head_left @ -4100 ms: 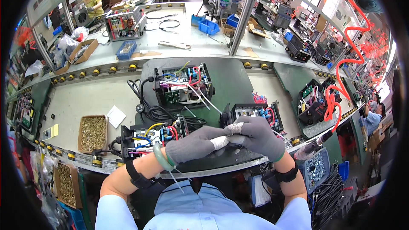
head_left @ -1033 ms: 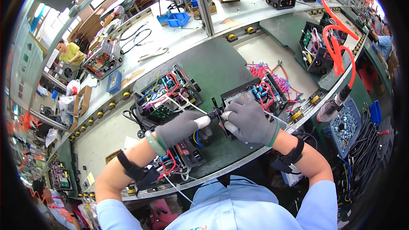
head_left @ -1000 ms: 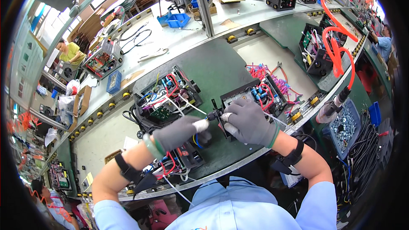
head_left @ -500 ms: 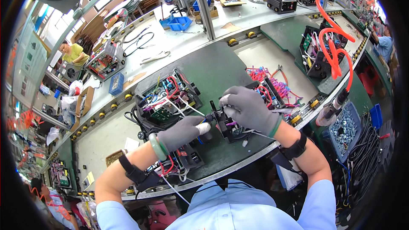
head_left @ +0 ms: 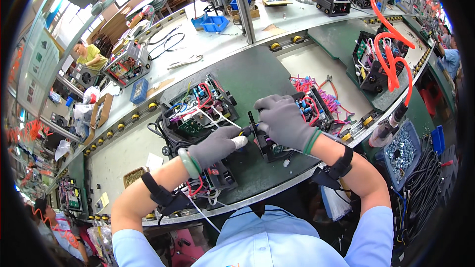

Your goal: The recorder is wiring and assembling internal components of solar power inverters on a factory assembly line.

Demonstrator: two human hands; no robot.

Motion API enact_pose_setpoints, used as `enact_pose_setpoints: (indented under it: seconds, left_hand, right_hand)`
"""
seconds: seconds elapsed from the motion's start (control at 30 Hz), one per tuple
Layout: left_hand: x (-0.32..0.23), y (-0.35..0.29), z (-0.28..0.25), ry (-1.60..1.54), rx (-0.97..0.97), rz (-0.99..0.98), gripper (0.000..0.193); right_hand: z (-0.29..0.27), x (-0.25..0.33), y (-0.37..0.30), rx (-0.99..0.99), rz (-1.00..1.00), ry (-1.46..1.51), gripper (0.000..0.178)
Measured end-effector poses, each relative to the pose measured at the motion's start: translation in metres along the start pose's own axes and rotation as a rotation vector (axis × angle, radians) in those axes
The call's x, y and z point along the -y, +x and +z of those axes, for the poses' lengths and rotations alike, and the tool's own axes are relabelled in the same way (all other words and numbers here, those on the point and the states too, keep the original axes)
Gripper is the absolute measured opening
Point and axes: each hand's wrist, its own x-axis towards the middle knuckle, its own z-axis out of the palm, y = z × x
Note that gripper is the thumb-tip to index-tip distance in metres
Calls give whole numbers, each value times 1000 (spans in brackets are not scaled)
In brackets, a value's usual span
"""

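Observation:
Both my hands wear grey gloves with pale fingertips. My left hand (head_left: 217, 146) is closed around a dark cable end (head_left: 246, 131) at the left side of a black panel (head_left: 267, 149). That panel stands on the green board, with small parts and wires on its right side. My right hand (head_left: 287, 122) grips its upper part with bent fingers; the fingertips are partly hidden. Behind my left hand sits an open electrical unit (head_left: 195, 109) with red, white and blue wires. Another black panel with red wires (head_left: 217, 177) lies beneath my left wrist.
A second wired unit (head_left: 314, 106) and pink-purple leads (head_left: 332, 100) lie beyond my right hand. An orange coiled hose (head_left: 391, 69) hangs at right with a power driver (head_left: 388, 128). A tub of screws (head_left: 402, 151) stands beside it. Yellow rollers (head_left: 135, 117) edge the line.
My left hand has come in closer to the panel, its thumb and fingers now together at the cable end. My right hand has turned slightly over the panel. The whole view has shifted a little.

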Motion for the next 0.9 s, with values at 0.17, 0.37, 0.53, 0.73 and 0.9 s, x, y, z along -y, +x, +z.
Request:
enact_pose_setpoints:
  seconds: [0.17,0.37,0.53,0.73,0.9]
  left_hand:
    - [14,-5,8,-113,135,-13,32]
    - [14,-1,-17,135,-112,51,31]
    - [28,-4,-13,481,-232,262,29]
    - [-3,2,-11,810,-230,210,23]
    - [-7,12,-15,829,-221,250,21]
  right_hand:
    - [1,-2,-4,-186,3,115,10]
    - [-4,-18,-7,-218,211,286,14]
    - [-24,-15,-12,-176,196,148,17]
    - [-12,-30,-23,-334,121,38,11]
    - [-3,-36,-26,-357,331,455,11]
